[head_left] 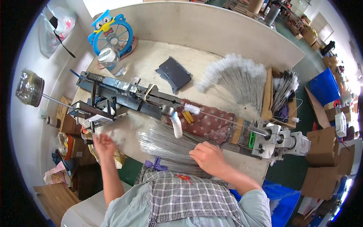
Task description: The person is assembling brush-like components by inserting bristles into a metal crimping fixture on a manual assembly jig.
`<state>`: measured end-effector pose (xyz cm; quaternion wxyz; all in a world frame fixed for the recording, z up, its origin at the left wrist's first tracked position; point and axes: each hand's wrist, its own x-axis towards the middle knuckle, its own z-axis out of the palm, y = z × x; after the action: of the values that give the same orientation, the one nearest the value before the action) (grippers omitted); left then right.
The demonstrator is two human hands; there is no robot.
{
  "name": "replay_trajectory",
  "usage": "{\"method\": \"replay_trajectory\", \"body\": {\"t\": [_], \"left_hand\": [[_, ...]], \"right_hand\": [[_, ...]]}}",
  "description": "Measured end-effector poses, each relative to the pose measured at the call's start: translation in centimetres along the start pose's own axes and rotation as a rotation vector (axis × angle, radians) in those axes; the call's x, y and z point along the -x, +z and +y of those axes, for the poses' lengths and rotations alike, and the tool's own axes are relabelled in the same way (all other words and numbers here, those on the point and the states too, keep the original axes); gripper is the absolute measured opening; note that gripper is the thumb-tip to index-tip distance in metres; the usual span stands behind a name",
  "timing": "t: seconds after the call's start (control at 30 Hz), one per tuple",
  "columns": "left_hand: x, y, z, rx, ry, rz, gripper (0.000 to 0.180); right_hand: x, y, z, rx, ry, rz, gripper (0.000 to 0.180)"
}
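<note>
Right hand (pixel 207 157), thin steel wires (pixel 166 145)

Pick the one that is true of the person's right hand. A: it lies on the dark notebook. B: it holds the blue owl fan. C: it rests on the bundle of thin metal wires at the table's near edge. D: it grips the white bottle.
C: the right hand lies palm down on the bundle of wires, away from the fan, bottle and notebook.
</note>
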<state>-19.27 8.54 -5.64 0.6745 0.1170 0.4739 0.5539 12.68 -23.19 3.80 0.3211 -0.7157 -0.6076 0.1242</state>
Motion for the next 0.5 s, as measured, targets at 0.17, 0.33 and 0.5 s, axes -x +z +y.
{"method": "replay_trajectory", "body": {"t": [0.17, 0.33, 0.5], "left_hand": [[-3.8, -1.4, 6.3, -0.293, 0.242, 0.152, 0.038], [-3.0, -1.0, 2.9, -0.172, 0.210, 0.194, 0.041], [3.4, 3.1, -3.4, -0.110, 0.040, 0.048, 0.033]], "right_hand": [[0.0, 1.8, 0.9, 0.321, 0.094, -0.162, 0.011], [-1.1, -2.0, 1.7, 0.211, 0.212, -0.202, 0.013], [-0.7, -3.3, 1.6, 0.179, 0.308, -0.185, 0.014]]}}
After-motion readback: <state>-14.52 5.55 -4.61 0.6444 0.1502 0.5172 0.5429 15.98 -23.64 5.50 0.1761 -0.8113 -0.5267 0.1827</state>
